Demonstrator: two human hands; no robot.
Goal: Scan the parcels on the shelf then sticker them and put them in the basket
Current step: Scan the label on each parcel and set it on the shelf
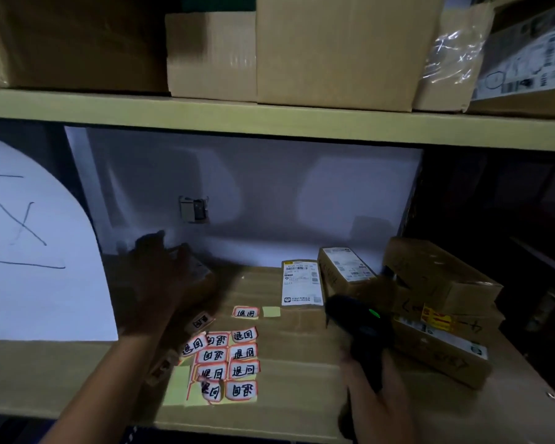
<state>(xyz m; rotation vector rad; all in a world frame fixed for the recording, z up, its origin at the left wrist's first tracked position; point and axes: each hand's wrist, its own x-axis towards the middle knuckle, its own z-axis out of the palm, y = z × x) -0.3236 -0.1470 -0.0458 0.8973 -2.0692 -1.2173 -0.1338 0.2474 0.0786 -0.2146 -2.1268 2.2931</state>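
Observation:
My left hand [156, 280] reaches deep into the dim lower shelf, its fingers closed over a small brown parcel [203, 273] at the back left. A black handheld scanner [354, 317] with a green light is gripped in my right hand [377, 392] and points toward the parcels on the right. There, a flat parcel with a white label [300, 283] lies beside a small labelled box [345, 267]. Behind those sit a larger brown box [442, 277] and a low box [439, 347]. A yellow sheet of red-edged stickers [229, 363] lies between my hands. No basket is in view.
A cardboard sheet covers the shelf board [295, 379]. A white paper with pen marks [29, 245] stands at the left. A white panel [253, 193] closes the back. The upper shelf [269, 120] carries several large cartons. One loose sticker [245, 312] lies near a yellow scrap.

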